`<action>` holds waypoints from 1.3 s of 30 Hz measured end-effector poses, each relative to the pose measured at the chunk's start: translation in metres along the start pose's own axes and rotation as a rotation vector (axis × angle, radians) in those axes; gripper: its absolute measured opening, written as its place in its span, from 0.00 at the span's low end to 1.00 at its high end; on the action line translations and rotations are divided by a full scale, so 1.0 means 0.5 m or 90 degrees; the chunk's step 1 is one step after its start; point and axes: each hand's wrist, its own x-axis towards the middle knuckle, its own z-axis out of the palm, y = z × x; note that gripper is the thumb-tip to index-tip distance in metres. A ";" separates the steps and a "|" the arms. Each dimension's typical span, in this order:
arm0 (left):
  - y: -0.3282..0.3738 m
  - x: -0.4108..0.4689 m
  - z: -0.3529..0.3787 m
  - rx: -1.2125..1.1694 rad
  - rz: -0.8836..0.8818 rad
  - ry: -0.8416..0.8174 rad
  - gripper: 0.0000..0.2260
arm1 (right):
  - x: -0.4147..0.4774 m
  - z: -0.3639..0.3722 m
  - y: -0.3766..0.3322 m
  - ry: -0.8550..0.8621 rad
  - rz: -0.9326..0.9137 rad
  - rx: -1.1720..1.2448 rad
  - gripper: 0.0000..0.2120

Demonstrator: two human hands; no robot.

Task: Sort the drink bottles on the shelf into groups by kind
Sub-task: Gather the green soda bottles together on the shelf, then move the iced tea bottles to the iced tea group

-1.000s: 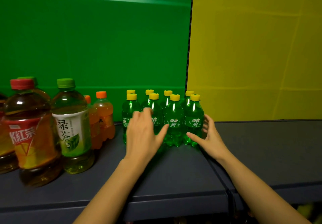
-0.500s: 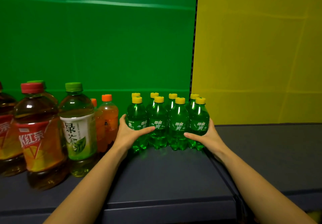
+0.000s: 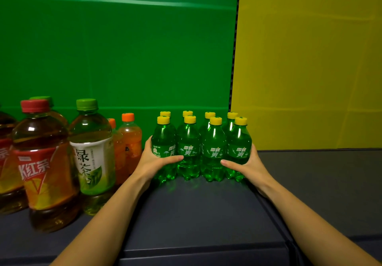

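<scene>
– Your left hand (image 3: 157,163) and right hand (image 3: 247,162) each curl round one end of the small green bottles (image 3: 213,152). Your thumbs lie across the front labels and your fingers go round the outer sides. The block stands upright at the back of the shelf (image 3: 196,214), just left of the seam where the green panel (image 3: 124,48) meets the yellow panel (image 3: 310,58).

– How far along am I, then?

– Past halfway, I'd judge. Take it by size. The big tea bottles at your far left look mixed. A red-capped tea bottle (image 3: 44,168) stands beside a green-capped tea bottle (image 3: 93,152), with another green cap showing behind the red one and a further red label cut off at the edge. Those probably need separating. The orange bottles (image 3: 130,141) are paired, one behind the other. Your eight small ones are already two tight rows of four, so only their placing looks open.

– And how will they feel?

– The shelf is dark, flat and matte, so bottles should slide on it rather than catch. The teas are clear, round-shouldered plastic, full and likely heavy, with glossy wrap labels. The orange ones are slimmer. The small green ones are smooth, translucent and waisted, with lobed feet and ribbed yellow caps. Squeezed only from the ends, I think the middle ones could slip out.
</scene>
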 end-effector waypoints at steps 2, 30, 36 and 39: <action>0.002 -0.002 0.001 0.006 0.004 0.005 0.45 | -0.001 0.000 -0.001 0.003 -0.002 0.001 0.48; 0.098 -0.315 -0.244 0.504 0.357 0.274 0.10 | -0.183 0.174 -0.185 -0.022 -0.314 -0.190 0.09; 0.072 -0.342 -0.374 0.513 0.315 0.350 0.10 | -0.208 0.289 -0.237 -0.062 -0.335 -0.144 0.11; 0.048 -0.336 -0.431 0.516 0.289 0.376 0.15 | -0.229 0.346 -0.264 -0.085 -0.330 -0.087 0.09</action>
